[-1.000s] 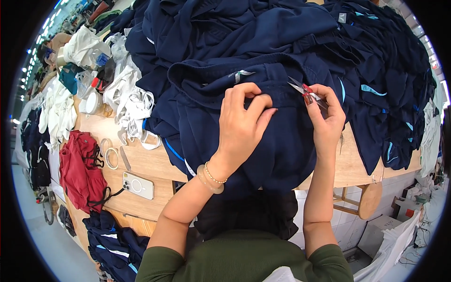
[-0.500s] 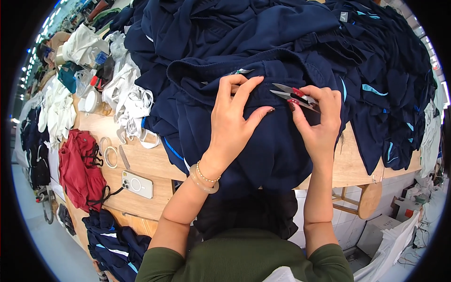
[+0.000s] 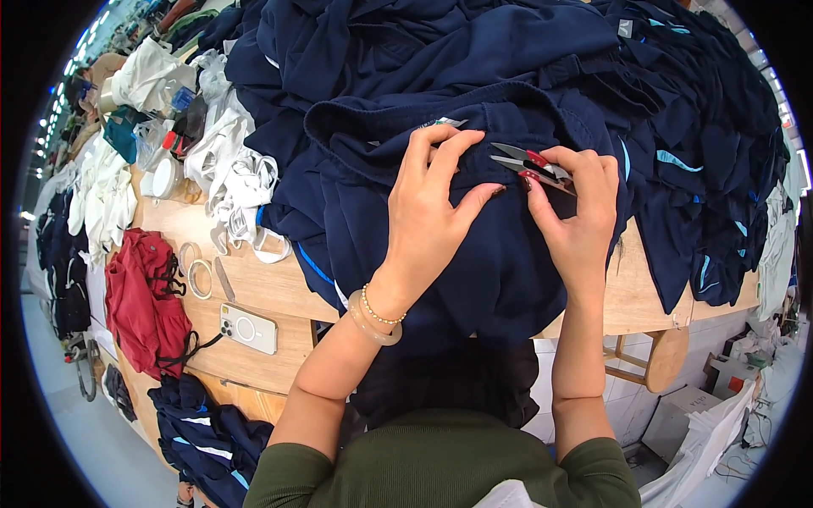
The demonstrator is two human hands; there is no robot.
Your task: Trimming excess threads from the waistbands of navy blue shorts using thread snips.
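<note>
A dark navy garment [image 3: 508,254] with a gathered waistband lies bunched in front of me. My left hand [image 3: 436,186] rests on it near the waistband, thumb and forefinger apart and the other fingers bent; I see nothing held between them. A small label [image 3: 446,122] shows inside the waistband, just beyond those fingers. In my right hand [image 3: 580,190] is a pair of thread snips [image 3: 549,169] with red grips, held between thumb and fingers. Their blades are parted and point left, over the cloth toward my left hand.
More navy clothing with light blue trim [image 3: 711,169] is heaped behind and to the right. At the left are white cloth [image 3: 233,161], a red bag [image 3: 148,305], tape rolls [image 3: 201,279] and a phone [image 3: 248,328] on the wooden table [image 3: 271,288]. A wooden stool [image 3: 666,360] stands at right.
Both hands have shifted very slightly to the right. The left fingertips sit a little farther right on the garment, and the snips have turned slightly.
</note>
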